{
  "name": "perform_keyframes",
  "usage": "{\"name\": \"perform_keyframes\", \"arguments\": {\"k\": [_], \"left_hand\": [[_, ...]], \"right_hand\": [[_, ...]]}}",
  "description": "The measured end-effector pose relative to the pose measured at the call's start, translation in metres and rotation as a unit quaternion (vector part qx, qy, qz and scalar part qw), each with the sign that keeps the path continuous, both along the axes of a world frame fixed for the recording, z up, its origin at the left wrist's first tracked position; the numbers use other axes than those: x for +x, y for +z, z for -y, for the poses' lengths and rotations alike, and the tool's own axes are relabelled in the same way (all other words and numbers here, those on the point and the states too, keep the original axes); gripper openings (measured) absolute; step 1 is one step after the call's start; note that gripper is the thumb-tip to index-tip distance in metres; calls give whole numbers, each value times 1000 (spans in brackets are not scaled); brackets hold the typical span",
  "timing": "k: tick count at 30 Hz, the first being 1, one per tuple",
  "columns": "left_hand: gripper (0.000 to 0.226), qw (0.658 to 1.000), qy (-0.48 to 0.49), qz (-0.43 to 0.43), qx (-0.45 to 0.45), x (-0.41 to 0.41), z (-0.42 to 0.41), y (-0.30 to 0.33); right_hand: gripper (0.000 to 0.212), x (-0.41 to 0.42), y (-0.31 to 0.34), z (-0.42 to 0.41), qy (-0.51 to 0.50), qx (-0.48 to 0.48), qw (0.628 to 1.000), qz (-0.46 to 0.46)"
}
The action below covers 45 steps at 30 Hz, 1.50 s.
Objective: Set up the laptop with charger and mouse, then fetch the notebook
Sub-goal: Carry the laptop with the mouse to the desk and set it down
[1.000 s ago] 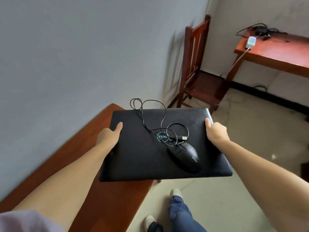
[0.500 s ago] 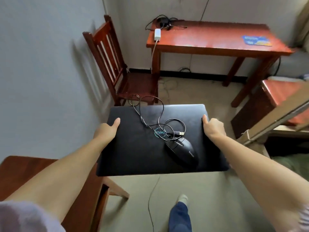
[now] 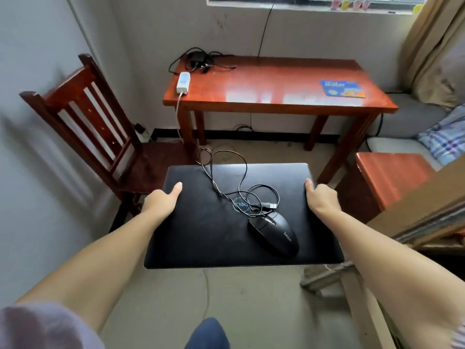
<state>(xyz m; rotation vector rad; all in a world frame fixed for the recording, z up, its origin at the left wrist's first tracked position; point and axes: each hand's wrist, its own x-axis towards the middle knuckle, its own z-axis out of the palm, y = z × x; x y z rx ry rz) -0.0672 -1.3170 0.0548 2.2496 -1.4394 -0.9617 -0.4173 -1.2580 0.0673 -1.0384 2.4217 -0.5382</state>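
Head view, looking down: a knee in blue trousers (image 3: 207, 332) shows at the bottom edge, with a pale purple sleeve (image 3: 45, 326) at the lower left. Both bare forearms reach forward and carry a closed black laptop (image 3: 201, 230) level above the floor. The left hand (image 3: 161, 202) grips the laptop's left edge, thumb laid flat on the lid and fingers hidden underneath; the right hand (image 3: 320, 197) grips the right edge the same way, thumb on top.

On the lid, toward the right and near the person, lies a black wired mouse (image 3: 274, 234). Its cable (image 3: 226, 177) loops loosely across the lid and a little past the far edge, and its USB plug (image 3: 271, 205) rests free on the lid just beyond the mouse — close to the round logo.

Beyond the laptop, to the left, a red wooden chair (image 3: 83, 117) stands by the wall. Straight ahead a red wooden desk (image 3: 276, 86) stands against the far wall under a window. At the desk's left end lies a white power strip (image 3: 183, 83), its cord hanging over the edge, and behind it a black charger with tangled leads (image 3: 198, 60). A blue mouse pad (image 3: 342, 88) lies at the desk's right end. To the right stand a smaller red table (image 3: 387, 175) and — further back — a bed with checked bedding (image 3: 445, 137).
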Motion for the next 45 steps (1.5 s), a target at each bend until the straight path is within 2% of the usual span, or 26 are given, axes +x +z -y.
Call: {"name": "perform_keyframes", "arguments": {"k": [18, 31, 45], "left_hand": [[79, 992, -124, 38, 2, -177, 381, 10], [73, 996, -76, 35, 30, -324, 600, -10], [72, 991, -85, 68, 71, -382, 812, -54]], "right_hand": [[64, -160, -5, 317, -81, -4, 997, -12], [63, -320, -13, 571, -25, 14, 1000, -2], [62, -374, -51, 788, -44, 49, 998, 6]]}}
